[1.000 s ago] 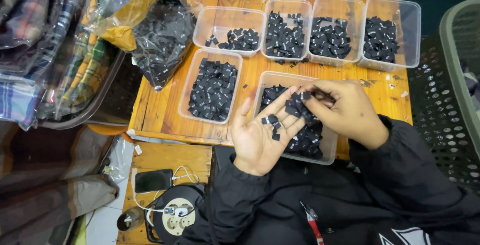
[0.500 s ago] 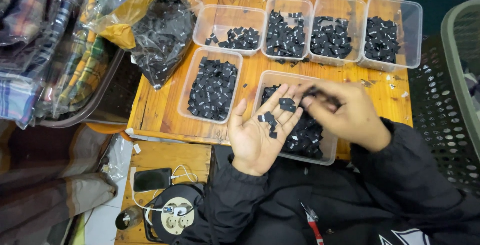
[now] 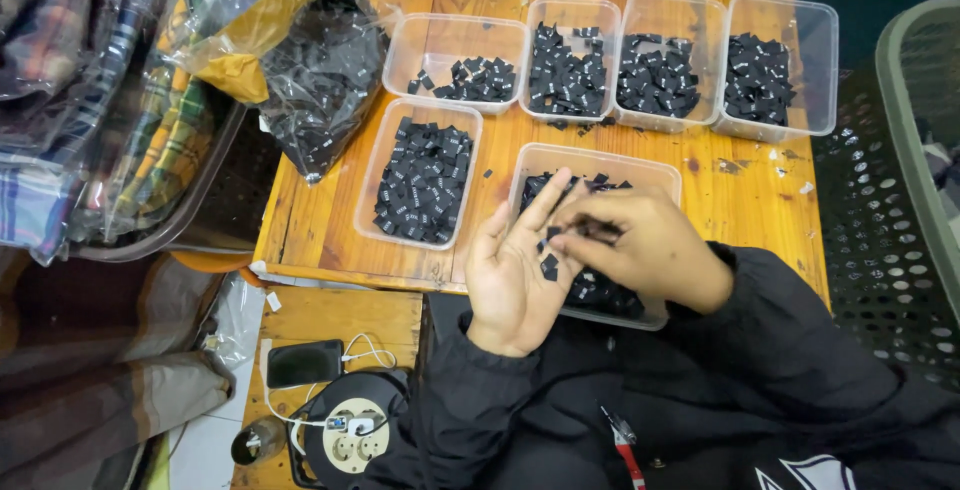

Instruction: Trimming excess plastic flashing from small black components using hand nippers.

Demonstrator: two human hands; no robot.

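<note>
Since the earlier frame the right hand [image 3: 640, 250] has drawn in over the left palm; the left hand [image 3: 515, 275] stays palm-up, fingers spread, in much the same place. Right grip: thumb and forefinger pinched together at the left fingers, apparently on a small black fabric tag [image 3: 590, 235], though the tag itself is hard to make out. Left grip: open, a few small black tags [image 3: 549, 267] lying loose on the palm. Both hands hover over the clear plastic tub of black tags [image 3: 640, 165] at the near edge of the wooden table [image 3: 745, 200]. A second clear tub of tags [image 3: 422, 180] sits just to its left. Four more clear tubs [image 3: 610, 65] line the far edge. A clear plastic bag of black tags [image 3: 320, 75] lies at the far left corner.
</note>
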